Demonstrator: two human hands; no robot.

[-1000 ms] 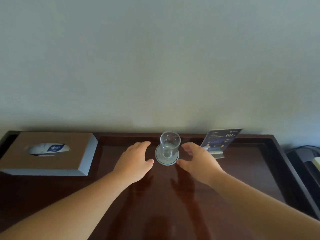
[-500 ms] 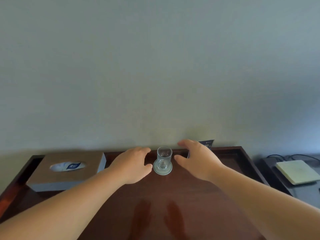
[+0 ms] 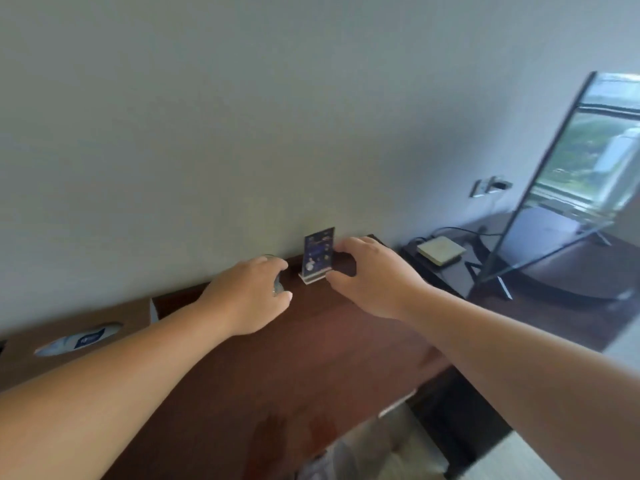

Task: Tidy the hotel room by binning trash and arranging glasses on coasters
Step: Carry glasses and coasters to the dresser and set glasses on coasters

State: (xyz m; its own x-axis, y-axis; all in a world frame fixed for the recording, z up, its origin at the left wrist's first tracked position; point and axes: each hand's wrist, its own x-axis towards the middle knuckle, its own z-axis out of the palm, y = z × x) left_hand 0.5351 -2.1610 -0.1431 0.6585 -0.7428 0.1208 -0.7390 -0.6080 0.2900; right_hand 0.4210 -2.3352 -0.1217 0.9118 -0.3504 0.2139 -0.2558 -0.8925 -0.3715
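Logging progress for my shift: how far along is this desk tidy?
Done: nothing confirmable; what the glass stands on is hidden. In hand: the left hand curls round the glass, and the right hand pinches the upright sign card. Left: no trash, bin or further glasses show here, so that is unclear.

Glass (image 3: 277, 288): mostly hidden behind left hand (image 3: 247, 296)
Tissue box (image 3: 121, 315): cut by left edge
Card (image 3: 318, 252): print blurred

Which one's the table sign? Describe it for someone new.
On the dark wooden desk, look at the back edge by the wall. Beside the right hand stands a dark blue printed card in a clear base; unlike the flat tissue box, it stands upright.
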